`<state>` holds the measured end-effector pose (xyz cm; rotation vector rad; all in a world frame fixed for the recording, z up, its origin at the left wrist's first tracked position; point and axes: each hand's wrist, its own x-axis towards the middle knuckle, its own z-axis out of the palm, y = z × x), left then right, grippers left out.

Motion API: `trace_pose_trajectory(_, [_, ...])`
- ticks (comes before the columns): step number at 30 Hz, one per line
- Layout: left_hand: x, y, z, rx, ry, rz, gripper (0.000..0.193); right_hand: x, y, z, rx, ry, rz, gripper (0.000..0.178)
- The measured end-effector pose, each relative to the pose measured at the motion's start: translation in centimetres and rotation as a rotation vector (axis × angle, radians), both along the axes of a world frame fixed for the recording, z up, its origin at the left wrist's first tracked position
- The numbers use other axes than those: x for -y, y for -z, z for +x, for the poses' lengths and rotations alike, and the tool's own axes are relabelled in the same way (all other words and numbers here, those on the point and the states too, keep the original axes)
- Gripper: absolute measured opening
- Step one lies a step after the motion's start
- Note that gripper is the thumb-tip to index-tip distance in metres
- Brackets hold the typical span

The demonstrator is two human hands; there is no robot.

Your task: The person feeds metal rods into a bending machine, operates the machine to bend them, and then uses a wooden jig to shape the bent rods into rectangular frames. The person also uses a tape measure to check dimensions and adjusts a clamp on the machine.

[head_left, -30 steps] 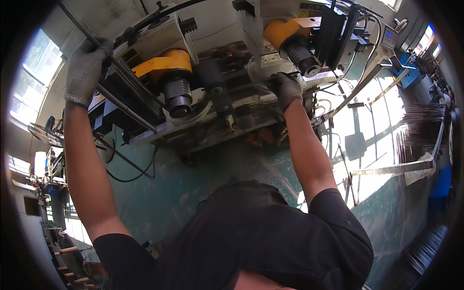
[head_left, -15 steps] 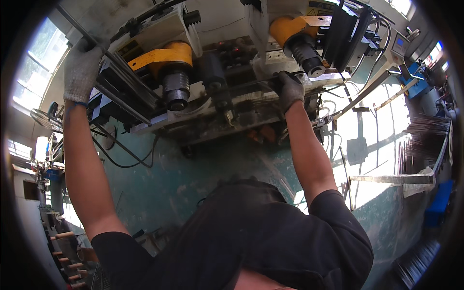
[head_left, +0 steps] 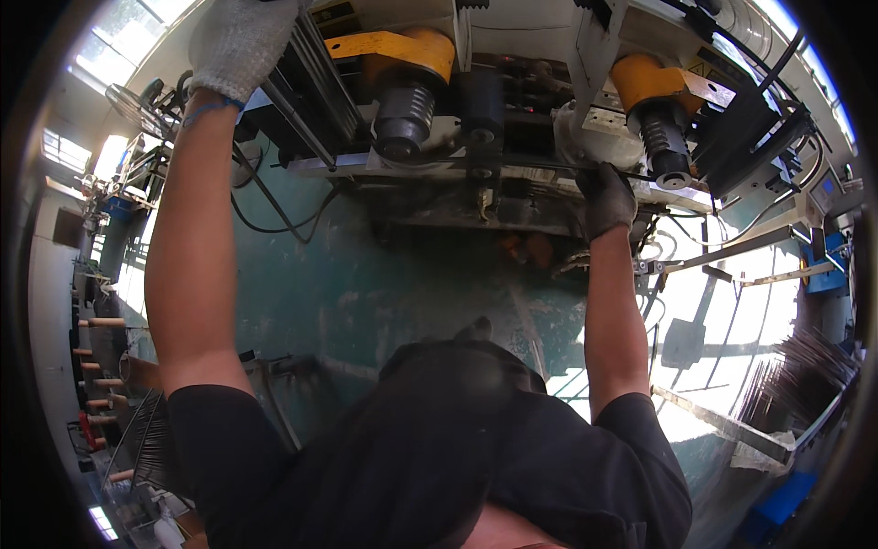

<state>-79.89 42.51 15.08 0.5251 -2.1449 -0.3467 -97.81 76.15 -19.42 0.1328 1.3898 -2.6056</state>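
Note:
My left hand (head_left: 240,48), in a pale knit glove, is raised at the upper left beside the black upright frame (head_left: 315,78) of a machine. The top edge of the picture cuts off its fingers, so I cannot see what they touch. My right hand (head_left: 607,203), in a darker, soiled glove, is closed around a thin dark rod (head_left: 540,166) that runs sideways along the machine's front. On either side of the rod's middle are a left ribbed steel spindle (head_left: 404,119) under a yellow arm (head_left: 393,48) and a right ribbed spindle (head_left: 665,146) under another yellow arm (head_left: 654,82).
A dark block (head_left: 482,105) stands between the spindles. Black cables (head_left: 293,224) hang at left. Metal bars (head_left: 732,249) and a small control panel (head_left: 825,188) are at right. Bundles of thin rods (head_left: 791,375) lie far right. Green floor (head_left: 366,302) stretches below.
My view has shifted, so the machine sits higher and farther right. My left hand is now partly out of the picture at the top. My right hand stays closed on the rod.

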Motion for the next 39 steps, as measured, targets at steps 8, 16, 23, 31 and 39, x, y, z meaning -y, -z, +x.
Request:
trace_pose_trajectory(8, [-3.0, 3.1, 3.1, -0.145, -0.013, -0.167, 0.020, -3.9, 6.1, 4.2, -0.371, 0.053, 0.850, 0.033])
trace_pose_trajectory(16, [-1.3, 11.0, 18.3, -0.321, 0.023, -0.087, 0.012, -6.0, 6.7, 16.2, -0.335, -0.200, 1.024, 0.034])
trace_pose_trajectory(23, [-5.9, 15.0, 37.7, -0.470, -0.342, 0.199, 0.004, -2.0, -0.8, 25.3, -0.781, -0.233, 1.479, 0.030])
trace_pose_trajectory(31, [-17.3, 16.0, 57.9, -0.782, -0.716, 0.209, 0.013, 10.4, -4.3, 32.7, -0.355, -0.750, 0.209, 0.024])
trace_pose_trajectory(39, [-30.2, 20.9, 77.7, -1.122, -1.485, 0.251, 0.021, 17.4, -7.2, 51.7, -0.408, -1.276, -0.055, 0.017])
